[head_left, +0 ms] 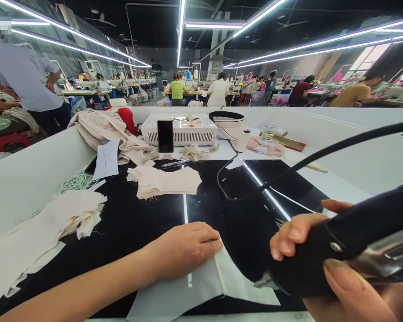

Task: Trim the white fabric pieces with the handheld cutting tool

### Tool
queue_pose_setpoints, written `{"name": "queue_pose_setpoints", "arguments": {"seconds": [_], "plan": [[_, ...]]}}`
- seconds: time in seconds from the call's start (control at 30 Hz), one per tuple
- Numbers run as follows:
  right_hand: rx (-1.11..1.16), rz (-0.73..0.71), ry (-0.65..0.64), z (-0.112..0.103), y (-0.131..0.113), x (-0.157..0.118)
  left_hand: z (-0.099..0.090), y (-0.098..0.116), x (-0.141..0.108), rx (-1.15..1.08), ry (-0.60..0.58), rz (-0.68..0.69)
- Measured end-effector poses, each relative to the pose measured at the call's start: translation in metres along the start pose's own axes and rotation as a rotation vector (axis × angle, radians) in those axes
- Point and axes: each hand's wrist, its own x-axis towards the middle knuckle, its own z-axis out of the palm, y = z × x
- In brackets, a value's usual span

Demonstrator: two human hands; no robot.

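Head view: left hand point(190, 248) is steadying cloth point(173, 297) best kept flat, pinch unclear, while right hand point(354, 290) is gripping power tool point(366, 223)

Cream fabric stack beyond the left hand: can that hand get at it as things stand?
Probably yes: nothing upright stands between the left hand and the cream fabric stack, though that hand is resting on white fabric.

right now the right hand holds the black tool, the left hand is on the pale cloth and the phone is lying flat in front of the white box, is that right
Not quite: the head view shows the phone standing upright in front of the white box. The right hand does hold the black tool, and the left hand is on the pale cloth.
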Motion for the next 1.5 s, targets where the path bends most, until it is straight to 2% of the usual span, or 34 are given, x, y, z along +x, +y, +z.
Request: {"name": "queue_pose_setpoints", "arguments": {"seconds": [0.27, 0.4, 0.53, 0.73, 1.13, 1.5], "plan": [[0.056, -0.056, 0.127, 0.034, 0.022, 0.035, 0.003, 0.002, -0.001, -0.008, 0.01, -0.011], [0.061, -0.065, 0.118, 0.042, 0.037, 0.043, 0.002, 0.006, -0.002, -0.014, -0.023, -0.031], [0.082, -0.064, 0.094, 0.047, 0.045, 0.045, 0.0, 0.008, -0.001, -0.047, 0.001, -0.059], [0.104, -0.071, 0.045, 0.048, 0.047, 0.04, -0.004, 0.01, 0.001, -0.057, 0.021, -0.071], [0.05, -0.083, 0.046, 0.046, 0.05, 0.037, -0.004, 0.01, 0.001, -0.045, 0.036, -0.051], [0.081, -0.065, 0.067, 0.041, 0.035, 0.032, 0.001, 0.007, -0.008, -0.054, -0.003, -0.075]]}}
